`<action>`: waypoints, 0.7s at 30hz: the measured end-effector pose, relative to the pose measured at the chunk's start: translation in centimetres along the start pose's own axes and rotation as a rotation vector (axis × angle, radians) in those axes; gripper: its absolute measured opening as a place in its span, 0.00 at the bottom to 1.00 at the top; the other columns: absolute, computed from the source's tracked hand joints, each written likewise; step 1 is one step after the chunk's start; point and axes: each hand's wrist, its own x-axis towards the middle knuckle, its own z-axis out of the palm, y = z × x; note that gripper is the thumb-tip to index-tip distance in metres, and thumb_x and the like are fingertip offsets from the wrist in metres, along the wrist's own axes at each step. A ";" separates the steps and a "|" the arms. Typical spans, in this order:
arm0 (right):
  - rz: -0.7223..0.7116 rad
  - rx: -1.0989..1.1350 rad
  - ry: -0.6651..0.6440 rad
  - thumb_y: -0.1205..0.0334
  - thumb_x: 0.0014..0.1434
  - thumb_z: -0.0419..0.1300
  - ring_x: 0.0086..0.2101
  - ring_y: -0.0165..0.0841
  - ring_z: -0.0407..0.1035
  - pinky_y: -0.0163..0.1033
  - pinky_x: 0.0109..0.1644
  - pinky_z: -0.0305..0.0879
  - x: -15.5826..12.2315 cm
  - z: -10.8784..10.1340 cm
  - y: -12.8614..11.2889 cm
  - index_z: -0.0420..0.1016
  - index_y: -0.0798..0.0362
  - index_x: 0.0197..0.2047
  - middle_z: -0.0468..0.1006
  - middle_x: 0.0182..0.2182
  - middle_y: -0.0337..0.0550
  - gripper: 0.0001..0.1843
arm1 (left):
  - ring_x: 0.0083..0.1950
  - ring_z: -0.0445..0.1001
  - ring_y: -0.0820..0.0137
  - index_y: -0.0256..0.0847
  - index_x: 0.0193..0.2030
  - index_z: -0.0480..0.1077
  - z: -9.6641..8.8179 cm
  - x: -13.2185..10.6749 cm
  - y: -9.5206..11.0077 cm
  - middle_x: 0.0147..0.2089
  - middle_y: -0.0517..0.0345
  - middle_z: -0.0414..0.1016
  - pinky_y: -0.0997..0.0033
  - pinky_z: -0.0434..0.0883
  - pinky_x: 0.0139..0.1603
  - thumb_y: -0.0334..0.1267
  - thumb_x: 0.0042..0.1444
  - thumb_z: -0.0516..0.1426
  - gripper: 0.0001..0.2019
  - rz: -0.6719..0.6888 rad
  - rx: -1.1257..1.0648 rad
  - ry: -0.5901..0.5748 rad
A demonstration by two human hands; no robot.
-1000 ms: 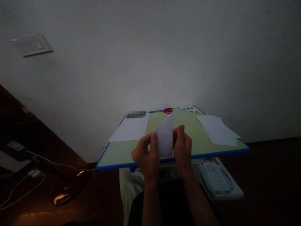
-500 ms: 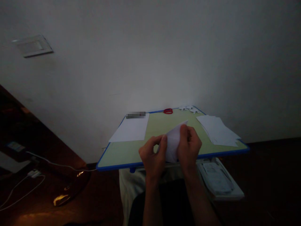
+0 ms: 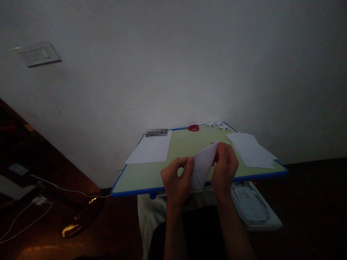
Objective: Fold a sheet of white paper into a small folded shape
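A folded piece of white paper point(image 3: 202, 164) is held up above the near edge of the small green table point(image 3: 187, 144). My left hand point(image 3: 177, 178) pinches its left side between thumb and fingers. At its upper right corner my right hand point(image 3: 225, 168) is closed, fingertips against the paper; part of the grip is hidden behind the fold. The paper comes to a point at the upper right and at the bottom, and a crease shows low on it.
White sheets point(image 3: 249, 150) lie stacked on the table's right, another sheet point(image 3: 151, 148) on its left. Red-handled scissors point(image 3: 193, 128) and several cut paper shapes point(image 3: 218, 125) rest along the back by the wall. A white drawer point(image 3: 255, 209) juts out below right.
My right hand has moved right and slightly down, from the paper's right side to its upper corner, uncovering more of it. My left hand keeps its pinch, almost unmoved.
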 end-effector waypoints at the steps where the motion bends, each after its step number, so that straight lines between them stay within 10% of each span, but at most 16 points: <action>1: -0.017 -0.016 0.001 0.40 0.66 0.62 0.27 0.31 0.60 0.37 0.29 0.55 0.1 -0.1 -0.1 0.74 0.52 0.36 0.69 0.27 0.34 0.22 | 0.30 0.83 0.69 0.41 0.33 0.84 -0.1 0.0 0.0 0.30 0.58 0.86 0.72 0.76 0.37 0.36 0.64 0.66 0.08 0.002 -0.003 -0.010; 10: -0.049 0.002 0.132 0.41 0.71 0.58 0.22 0.27 0.54 0.35 0.26 0.51 0.2 -0.3 -0.3 0.60 0.48 0.26 0.57 0.21 0.28 0.27 | 0.30 0.82 0.70 0.41 0.32 0.84 -0.5 0.1 0.2 0.29 0.60 0.85 0.73 0.76 0.36 0.36 0.63 0.66 0.08 -0.009 -0.012 -0.071; 14: 0.013 0.062 -0.099 0.43 0.72 0.57 0.20 0.28 0.62 0.35 0.23 0.57 0.5 -0.4 -0.1 0.76 0.52 0.43 0.69 0.23 0.30 0.19 | 0.34 0.86 0.67 0.42 0.36 0.86 -0.3 0.2 -0.4 0.34 0.58 0.88 0.72 0.79 0.39 0.42 0.62 0.68 0.07 -0.142 -0.026 0.165; 21: -0.157 -0.090 -0.546 0.56 0.64 0.69 0.36 0.32 0.74 0.36 0.32 0.70 -1.4 0.0 -0.7 0.71 0.45 0.66 0.80 0.46 0.42 0.28 | 0.40 0.87 0.63 0.38 0.42 0.85 0.3 0.5 -0.6 0.40 0.52 0.89 0.68 0.82 0.43 0.46 0.61 0.67 0.13 -0.268 -0.019 0.513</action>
